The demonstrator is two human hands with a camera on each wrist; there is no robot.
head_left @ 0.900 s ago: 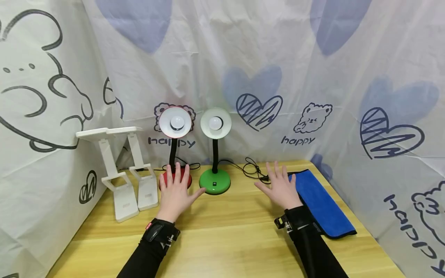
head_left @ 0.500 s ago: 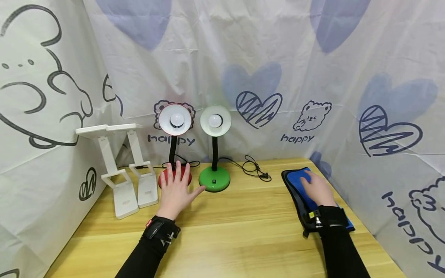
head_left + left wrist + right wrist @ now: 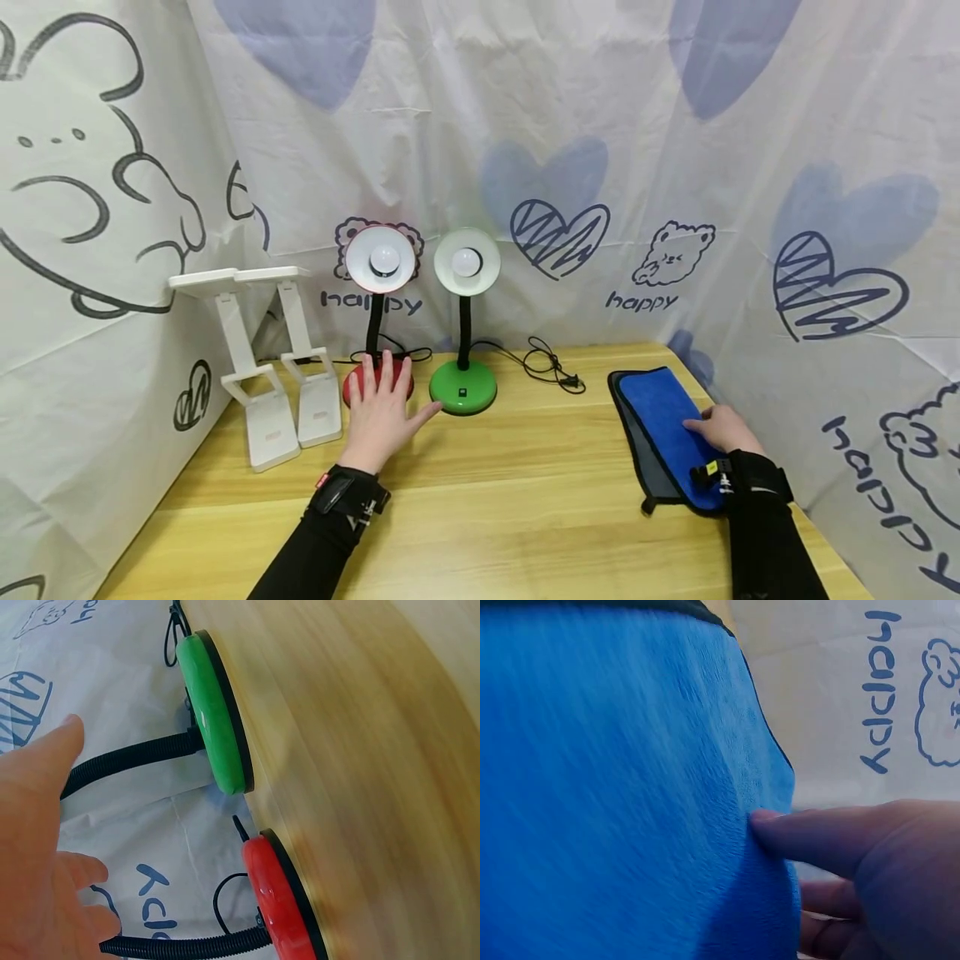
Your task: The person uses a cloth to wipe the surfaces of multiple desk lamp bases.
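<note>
At the table's right side lies a folded blue cloth (image 3: 660, 421) with black edging. My right hand (image 3: 726, 431) pinches its right edge; in the right wrist view the thumb (image 3: 802, 832) presses on the cloth's blue face (image 3: 615, 787) and the other fingers are behind the edge. A dark grey layer (image 3: 651, 471) shows beneath the blue one on its left. My left hand (image 3: 381, 429) is spread, holding nothing, in front of the red lamp base (image 3: 405, 385), apart from it in the left wrist view. A green-based desk lamp (image 3: 463, 392) stands to its right.
Two white folding lamps (image 3: 272, 429) stand at the left. A black cord with a plug (image 3: 572, 382) lies behind, right of the green lamp. A printed white curtain (image 3: 555, 83) encloses the wooden table (image 3: 510, 517) at the back and sides.
My right hand has moved right, from above the table to the cloth's right edge. The blue layer has shifted right, showing more of the grey layer. My left hand has stayed put.
</note>
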